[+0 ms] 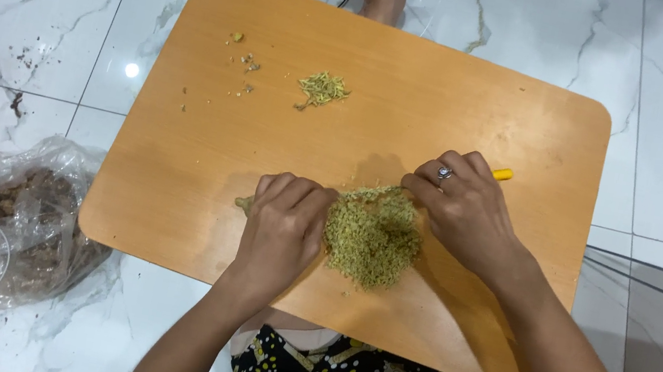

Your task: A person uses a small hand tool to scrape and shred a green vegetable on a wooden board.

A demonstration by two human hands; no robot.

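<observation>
Greenish chopped bits (372, 237) lay heaped at lower centre of the wooden board (473, 102), between both hands. The left hand (281, 227) pressed curled against the heap's left edge; the right hand (462, 207) gripped a yellow-handled tool (502, 174) at its upper right.

Heaped green-yellow chopped herb pile (373, 234), on board

The right hand (464, 208) hides most of a yellow-handled tool (502, 174).
</observation>
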